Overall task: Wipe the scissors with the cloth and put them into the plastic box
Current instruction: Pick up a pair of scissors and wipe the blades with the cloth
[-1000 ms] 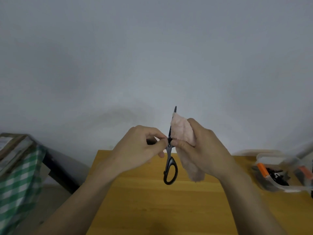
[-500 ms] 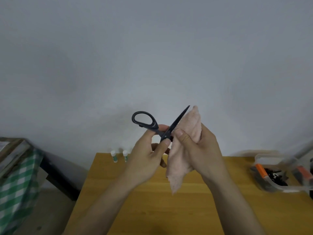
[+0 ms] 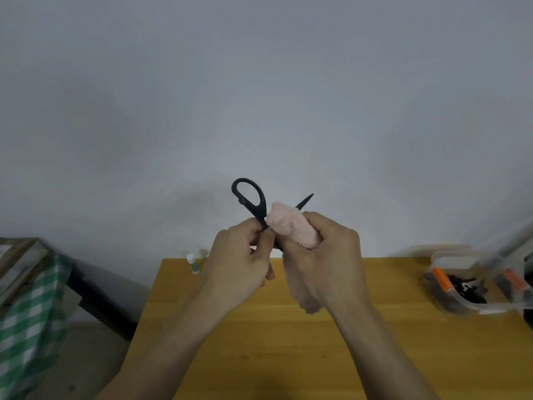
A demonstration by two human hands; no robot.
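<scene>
Black scissors (image 3: 253, 201) are held up in front of the wall, one handle loop upward and a blade tip poking out to the upper right. My left hand (image 3: 243, 261) pinches them near the pivot. My right hand (image 3: 326, 264) grips a pink cloth (image 3: 291, 226) that is wrapped over the blades; a loose end of the cloth hangs below the palm. The clear plastic box (image 3: 473, 306) sits at the right edge of the wooden table (image 3: 288, 356), apart from both hands, with orange-handled and black items inside.
A small white and green tube (image 3: 192, 264) stands at the table's far left edge. To the left, off the table, is a surface with a green checked cloth (image 3: 26, 313). A grey wall fills the background.
The scissors were turned from handle down to handle up. The cloth has since slid along the blades, and the tip now shows past it. Both hands stayed close together above the table.
</scene>
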